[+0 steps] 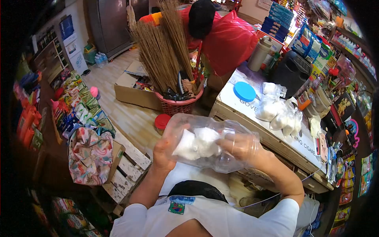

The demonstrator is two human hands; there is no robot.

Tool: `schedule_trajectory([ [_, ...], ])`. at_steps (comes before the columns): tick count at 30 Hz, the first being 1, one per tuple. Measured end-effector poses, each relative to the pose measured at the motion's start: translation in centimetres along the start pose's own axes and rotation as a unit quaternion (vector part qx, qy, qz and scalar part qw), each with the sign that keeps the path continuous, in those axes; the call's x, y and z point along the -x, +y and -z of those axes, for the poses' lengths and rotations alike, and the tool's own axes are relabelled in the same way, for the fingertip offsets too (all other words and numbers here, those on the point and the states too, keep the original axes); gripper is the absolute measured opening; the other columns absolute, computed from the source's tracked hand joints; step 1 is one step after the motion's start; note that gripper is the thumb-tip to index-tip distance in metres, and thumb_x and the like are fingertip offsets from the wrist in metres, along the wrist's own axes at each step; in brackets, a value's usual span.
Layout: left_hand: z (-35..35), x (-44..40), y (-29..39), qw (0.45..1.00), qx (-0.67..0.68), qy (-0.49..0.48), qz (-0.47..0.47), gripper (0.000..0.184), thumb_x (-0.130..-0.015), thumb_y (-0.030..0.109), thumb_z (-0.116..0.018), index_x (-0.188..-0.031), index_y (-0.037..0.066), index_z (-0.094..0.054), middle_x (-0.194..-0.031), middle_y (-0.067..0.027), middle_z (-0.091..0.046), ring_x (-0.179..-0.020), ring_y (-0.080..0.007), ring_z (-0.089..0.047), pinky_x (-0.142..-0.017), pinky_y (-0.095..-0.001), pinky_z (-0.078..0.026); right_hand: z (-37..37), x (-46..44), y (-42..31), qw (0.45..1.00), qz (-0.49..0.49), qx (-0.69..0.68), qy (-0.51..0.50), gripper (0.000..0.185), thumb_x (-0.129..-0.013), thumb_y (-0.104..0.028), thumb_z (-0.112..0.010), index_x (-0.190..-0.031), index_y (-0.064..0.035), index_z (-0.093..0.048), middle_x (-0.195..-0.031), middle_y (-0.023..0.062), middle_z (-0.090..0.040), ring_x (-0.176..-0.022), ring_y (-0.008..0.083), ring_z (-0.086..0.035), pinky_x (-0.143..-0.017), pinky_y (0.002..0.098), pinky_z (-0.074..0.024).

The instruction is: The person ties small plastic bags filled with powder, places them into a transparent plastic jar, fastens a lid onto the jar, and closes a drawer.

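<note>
- From where I stand, the left hand (164, 152) curls around the left end of a clear plastic jar (225, 166), held above the person's lap.
- The right hand (239, 147) reaches inside through the jar's right end, its fingers beside the white packets (195, 144); I can't tell whether they pinch one.
- On the counter (230, 103) to the right, a blue lid (244, 91) lies near filled white bags (276, 112).
- Brooms (158, 55) stand in a red basket (179, 106) farther off.
- Near left, a floral bag (90, 156) rests on slatted wood (128, 170).
</note>
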State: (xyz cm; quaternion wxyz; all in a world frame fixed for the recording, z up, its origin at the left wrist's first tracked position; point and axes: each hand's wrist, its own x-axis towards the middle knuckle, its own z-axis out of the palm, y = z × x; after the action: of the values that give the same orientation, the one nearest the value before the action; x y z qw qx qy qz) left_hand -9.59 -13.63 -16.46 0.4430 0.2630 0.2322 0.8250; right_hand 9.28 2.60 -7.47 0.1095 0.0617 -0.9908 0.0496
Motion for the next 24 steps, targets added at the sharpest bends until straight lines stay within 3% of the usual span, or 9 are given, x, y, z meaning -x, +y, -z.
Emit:
schedule_trajectory([
  [3, 0.3, 0.3, -0.2, 0.999, 0.023, 0.025, 0.019, 0.096, -0.069, 0.055, -0.064, -0.142, 0.004, -0.027, -0.134, -0.0261, -0.042, -0.122, -0.0359, -0.047, -0.101, -0.0464, -0.041, 1.0, 0.2, -0.4, 0.988, -0.038, -0.127, 0.074, 0.036, -0.074, -0.007, -0.066, -0.109, -0.0083, -0.056, -0.104, 0.014, -0.058, -0.092, 0.0349, -0.06, -0.075, 0.041, -0.0507],
  [7, 1.8, -0.1, -1.2, 0.991, 0.096, 0.02, 0.093, 0.089, -0.075, 0.057, -0.061, -0.141, 0.006, -0.031, -0.129, -0.0281, -0.046, -0.116, -0.0363, -0.052, -0.098, -0.0493, -0.044, 3.2, 0.7, -1.1, 0.954, -0.131, -0.258, 0.085, 0.02, -0.083, -0.001, -0.061, -0.103, -0.0011, -0.061, -0.109, 0.011, -0.062, -0.098, 0.0234, -0.06, -0.086, 0.0345, -0.0462],
  [10, 2.5, -0.5, -1.8, 0.976, 0.171, 0.004, 0.137, 0.084, -0.075, 0.057, -0.061, -0.137, 0.006, -0.036, -0.13, -0.0286, -0.046, -0.117, -0.0394, -0.051, -0.099, -0.0523, -0.042, 4.8, 1.4, -1.3, 0.938, -0.211, -0.274, 0.031, 0.016, -0.086, -0.001, -0.059, -0.102, 0.0005, -0.061, -0.108, 0.0104, -0.063, -0.092, 0.0201, -0.061, -0.082, 0.0325, -0.0473],
  [13, 2.7, -0.5, -2.3, 0.959, 0.226, 0.019, 0.168, 0.081, -0.075, 0.059, -0.061, -0.134, 0.006, -0.041, -0.131, -0.0276, -0.046, -0.118, -0.0407, -0.049, -0.101, -0.0542, -0.039, 4.1, 2.1, -1.4, 0.879, -0.225, -0.383, 0.176, 0.012, -0.088, -0.005, -0.057, -0.098, 0.0005, -0.062, -0.093, 0.0083, -0.065, -0.078, 0.0166, -0.061, -0.067, 0.028, -0.047],
  [16, 2.9, -0.6, -2.3, 0.956, 0.236, 0.016, 0.174, 0.081, -0.075, 0.061, -0.06, -0.133, 0.006, -0.044, -0.132, -0.0268, -0.045, -0.12, -0.0409, -0.047, -0.103, -0.0552, -0.036, 5.5, 2.2, -1.6, 0.797, -0.267, -0.458, 0.288, 0.013, -0.089, -0.005, -0.055, -0.099, -0.0001, -0.062, -0.093, 0.0053, -0.066, -0.08, 0.0109, -0.059, -0.068, 0.0265, -0.0476],
  [19, 3.9, -0.5, -2.5, 0.959, 0.227, 0.017, 0.167, 0.084, -0.075, 0.063, -0.059, -0.134, 0.005, -0.042, -0.134, -0.0271, -0.043, -0.124, -0.0409, -0.044, -0.104, -0.0557, -0.034, 7.8, 1.6, 0.6, 0.81, -0.249, -0.349, 0.4, 0.019, -0.09, -0.014, -0.053, -0.102, -0.0014, -0.061, -0.088, 0.0074, -0.067, -0.076, 0.0115, -0.06, -0.067, 0.0238, -0.0469],
  [21, 4.5, -0.2, -2.3, 0.962, 0.22, 0.019, 0.161, 0.086, -0.076, 0.064, -0.058, -0.136, 0.005, -0.041, -0.136, -0.0273, -0.042, -0.126, -0.041, -0.042, -0.104, -0.0559, -0.034, 10.4, 0.4, 2.4, 0.827, -0.263, -0.297, 0.399, 0.018, -0.093, -0.018, -0.051, -0.096, -0.0017, -0.058, -0.081, 0.0091, -0.065, -0.071, 0.0116, -0.059, -0.066, 0.0247, -0.0458],
  [22, 4.6, 0.0, -2.2, 0.963, 0.218, 0.019, 0.158, 0.087, -0.076, 0.064, -0.058, -0.137, 0.004, -0.04, -0.136, -0.0273, -0.041, -0.127, -0.0411, -0.041, -0.105, -0.056, -0.033, 11.2, -0.2, 3.6, 0.815, -0.276, -0.301, 0.41, 0.016, -0.094, -0.017, -0.051, -0.096, -0.0023, -0.058, -0.079, 0.0082, -0.065, -0.069, 0.0098, -0.058, -0.064, 0.024, -0.0444],
  [24, 4.0, 0.1, -1.7, 0.971, 0.192, 0.023, 0.138, 0.087, -0.076, 0.064, -0.057, -0.137, 0.004, -0.039, -0.137, -0.0273, -0.04, -0.128, -0.0413, -0.04, -0.105, -0.0562, -0.032, 11.9, -0.4, 8.6, 0.849, -0.264, -0.209, 0.407, 0.014, -0.093, -0.015, -0.055, -0.095, -0.0021, -0.06, -0.078, -0.0022, -0.057, -0.07, 0.0045, -0.049, -0.061, 0.0206, -0.0379],
])
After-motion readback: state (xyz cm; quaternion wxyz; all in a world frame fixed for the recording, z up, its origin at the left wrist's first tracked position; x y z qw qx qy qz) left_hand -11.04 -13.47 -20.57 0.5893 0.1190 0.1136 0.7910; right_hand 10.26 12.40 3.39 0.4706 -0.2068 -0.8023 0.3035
